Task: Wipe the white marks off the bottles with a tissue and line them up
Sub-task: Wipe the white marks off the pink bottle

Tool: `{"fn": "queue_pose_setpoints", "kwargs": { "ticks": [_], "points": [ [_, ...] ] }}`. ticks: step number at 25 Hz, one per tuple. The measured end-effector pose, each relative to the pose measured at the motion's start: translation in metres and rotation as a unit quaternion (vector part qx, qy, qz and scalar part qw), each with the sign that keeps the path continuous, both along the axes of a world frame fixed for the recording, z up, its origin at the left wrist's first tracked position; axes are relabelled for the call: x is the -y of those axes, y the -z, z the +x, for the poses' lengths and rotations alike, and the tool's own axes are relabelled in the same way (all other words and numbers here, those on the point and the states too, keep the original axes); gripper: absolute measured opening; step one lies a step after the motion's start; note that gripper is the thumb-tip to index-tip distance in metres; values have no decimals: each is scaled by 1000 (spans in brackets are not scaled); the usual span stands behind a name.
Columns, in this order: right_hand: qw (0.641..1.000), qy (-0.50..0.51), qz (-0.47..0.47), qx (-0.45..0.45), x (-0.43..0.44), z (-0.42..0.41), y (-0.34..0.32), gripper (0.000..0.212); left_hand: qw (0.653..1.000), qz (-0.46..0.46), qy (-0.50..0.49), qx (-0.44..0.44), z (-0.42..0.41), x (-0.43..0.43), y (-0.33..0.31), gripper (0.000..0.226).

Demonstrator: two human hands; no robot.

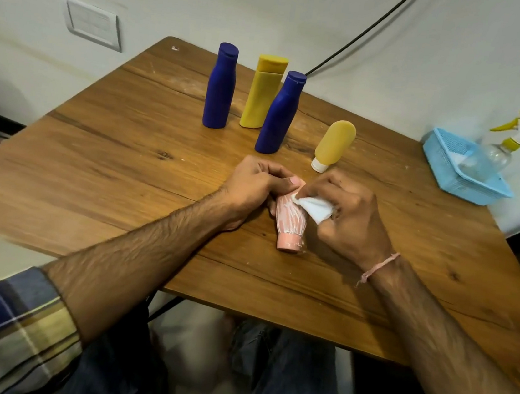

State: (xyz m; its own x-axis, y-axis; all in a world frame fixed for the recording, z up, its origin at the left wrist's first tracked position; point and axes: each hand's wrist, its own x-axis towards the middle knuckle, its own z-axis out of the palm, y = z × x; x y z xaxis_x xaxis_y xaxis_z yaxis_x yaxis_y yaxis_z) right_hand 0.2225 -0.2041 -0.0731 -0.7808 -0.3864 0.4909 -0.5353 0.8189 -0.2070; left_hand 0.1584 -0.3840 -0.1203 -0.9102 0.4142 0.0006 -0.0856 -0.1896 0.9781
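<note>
My left hand (253, 186) grips the upper end of a small pink bottle (291, 223) streaked with white marks, its cap pointing toward me just above the wooden table (125, 164). My right hand (348, 214) pinches a folded white tissue (314, 208) against the bottle's side. Behind them stand two blue bottles (220, 87) (280, 114), a tall yellow bottle (263, 92) between them, and a small orange-yellow tube (333, 145) standing on its white cap.
A light blue plastic basket (461, 172) sits at the table's right edge with a clear spray bottle (504, 141) in it. A black cable (363, 36) runs down the wall behind the bottles. A wall switch plate (91, 24) is at left.
</note>
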Motion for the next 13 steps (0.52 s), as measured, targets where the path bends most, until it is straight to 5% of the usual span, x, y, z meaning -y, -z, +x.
{"fn": "queue_pose_setpoints", "kwargs": {
  "ticks": [13],
  "points": [
    [992, -45, 110, 30, -2, -2, -20, 19, 1000, -21, -8, 5, -1, 2, -1, 16]
  ]
}}
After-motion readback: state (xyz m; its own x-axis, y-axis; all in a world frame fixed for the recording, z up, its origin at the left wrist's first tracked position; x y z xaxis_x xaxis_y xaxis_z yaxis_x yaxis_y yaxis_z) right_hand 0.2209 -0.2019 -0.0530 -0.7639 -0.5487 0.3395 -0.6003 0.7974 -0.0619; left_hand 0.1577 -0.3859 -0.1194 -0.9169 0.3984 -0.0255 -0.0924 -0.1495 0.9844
